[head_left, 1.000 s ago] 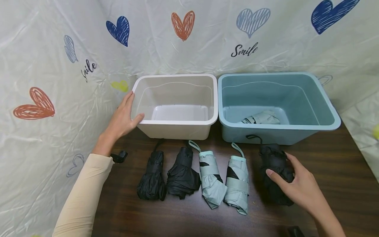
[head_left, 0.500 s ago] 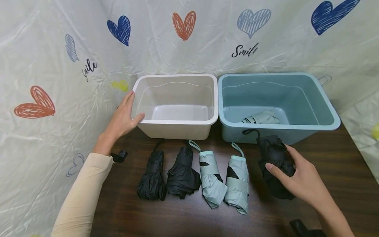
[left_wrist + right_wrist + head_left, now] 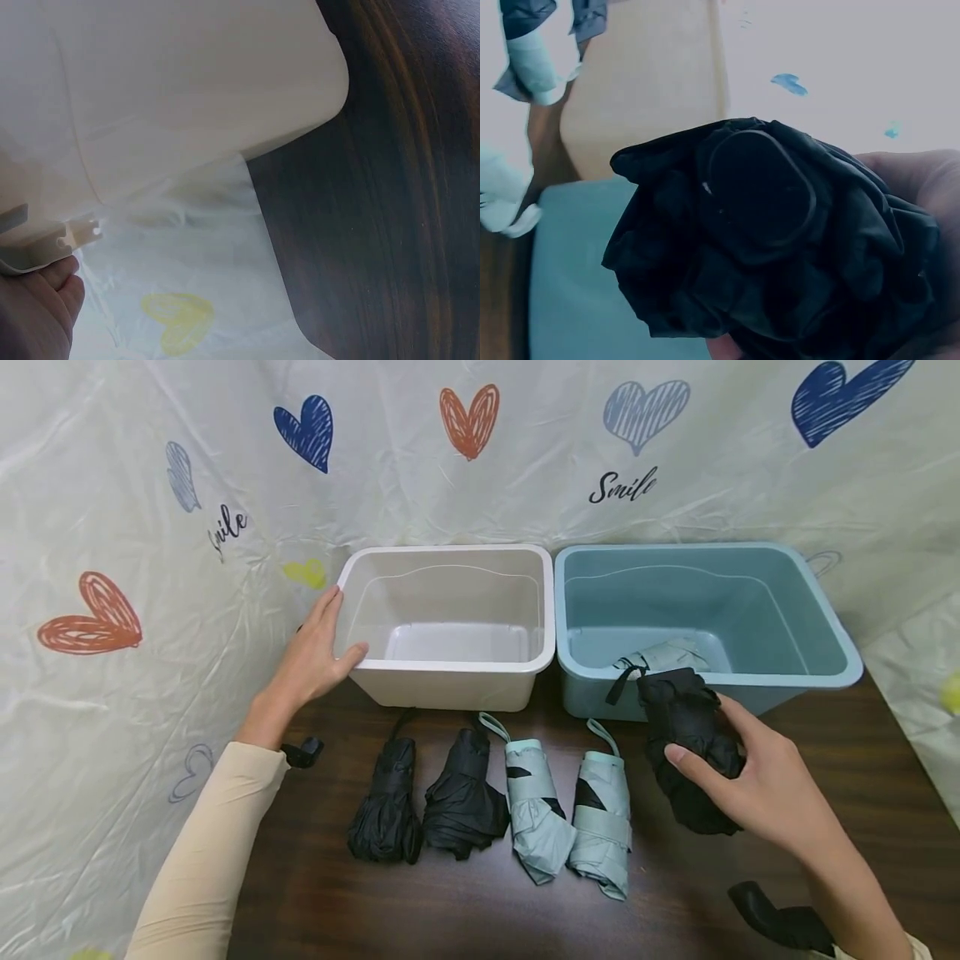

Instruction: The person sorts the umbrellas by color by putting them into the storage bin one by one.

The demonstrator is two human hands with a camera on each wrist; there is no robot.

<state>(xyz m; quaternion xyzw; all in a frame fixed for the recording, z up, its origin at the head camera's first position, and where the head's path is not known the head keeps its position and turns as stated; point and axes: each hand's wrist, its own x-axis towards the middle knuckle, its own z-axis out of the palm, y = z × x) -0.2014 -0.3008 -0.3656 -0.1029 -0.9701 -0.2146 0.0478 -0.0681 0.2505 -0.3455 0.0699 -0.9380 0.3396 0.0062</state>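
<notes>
A folded black umbrella [image 3: 686, 747] is in my right hand [image 3: 772, 777], gripped between thumb and fingers. It is tilted, its wrist strap end over the front rim of the blue bin [image 3: 795, 680]. The umbrella's rounded end fills much of the right wrist view. My left hand [image 3: 307, 656] holds the front left corner of the white bin [image 3: 457, 667], thumb over the rim and fingers along the outside. The left wrist view shows those fingertips against the rim. Inside the blue bin lies a pale green umbrella [image 3: 667, 654], partly hidden behind the black one.
A row of folded umbrellas lies before the bins: a black one [image 3: 386, 802], another black one [image 3: 465, 797], a pale green one [image 3: 538, 814] and a second pale green one [image 3: 602, 822]. A printed sheet [image 3: 397, 502] hangs behind. The dark wooden table [image 3: 487, 918] bears everything.
My right hand has lifted the black umbrella off the table and carried it forward to the blue bin's front rim. The left hand has stayed at the white bin.
</notes>
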